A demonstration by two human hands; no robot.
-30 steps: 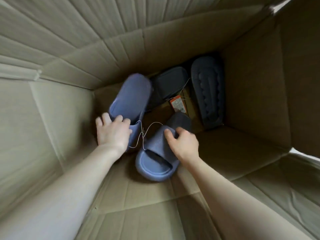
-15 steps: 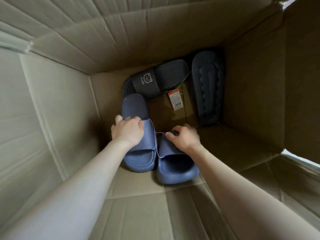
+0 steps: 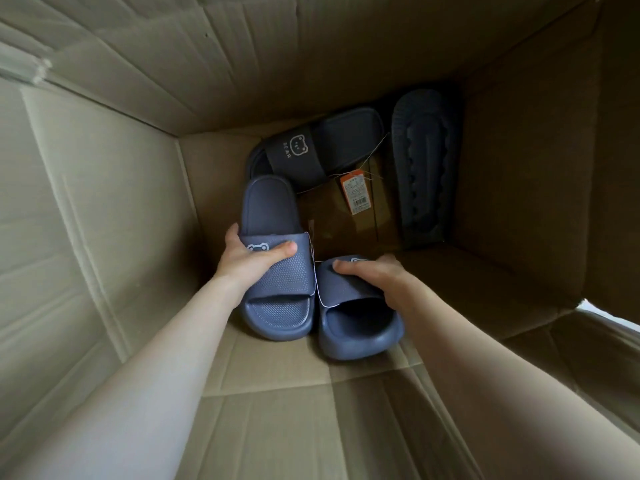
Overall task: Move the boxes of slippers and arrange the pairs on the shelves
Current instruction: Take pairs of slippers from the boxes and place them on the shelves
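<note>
I look down into a deep cardboard box. My left hand grips the strap of a blue slipper with a bear logo. My right hand grips the strap of its partner, a second blue slipper. The two lie side by side, toes toward me, joined by a thin white string. Farther in, a dark grey slipper marked BEAR lies strap up. Its mate leans sole-out against the right wall.
An orange price tag on a thread lies on the box floor between the dark slippers. Cardboard walls close in on all sides. A gap of light shows past the flap at the right.
The left blue slipper came down from a raised tilt and both blue slippers were drawn together side by side. My hands shifted onto their straps.
</note>
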